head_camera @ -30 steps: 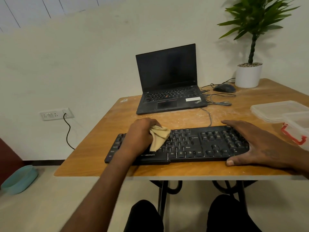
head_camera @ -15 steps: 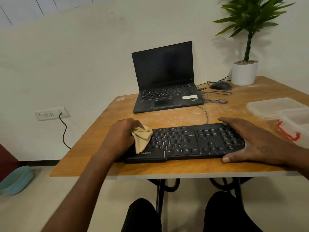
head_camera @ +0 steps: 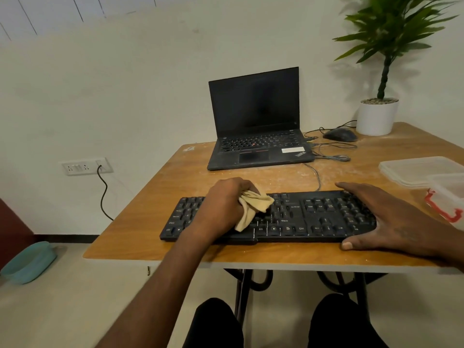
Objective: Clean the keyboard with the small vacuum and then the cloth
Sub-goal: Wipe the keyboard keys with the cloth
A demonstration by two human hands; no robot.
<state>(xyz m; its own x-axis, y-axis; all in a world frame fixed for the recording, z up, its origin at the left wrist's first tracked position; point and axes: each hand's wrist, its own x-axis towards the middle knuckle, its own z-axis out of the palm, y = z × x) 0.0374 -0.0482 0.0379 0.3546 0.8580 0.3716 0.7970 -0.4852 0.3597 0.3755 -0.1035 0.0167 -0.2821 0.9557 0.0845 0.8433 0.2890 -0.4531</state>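
A black keyboard lies along the near edge of the wooden table. My left hand rests on its left-middle keys, fingers closed around a crumpled tan cloth that hangs down over the keys. My right hand lies flat, fingers spread, on the keyboard's right end, thumb at the front edge. No small vacuum is in view.
An open black laptop stands behind the keyboard, with a black mouse and loose cables to its right. A white potted plant is at the back right. Clear plastic containers sit at the right edge.
My left hand with the cloth went to the keyboard's left end, then slid right again toward the middle keys. My right hand has stayed on the right end.
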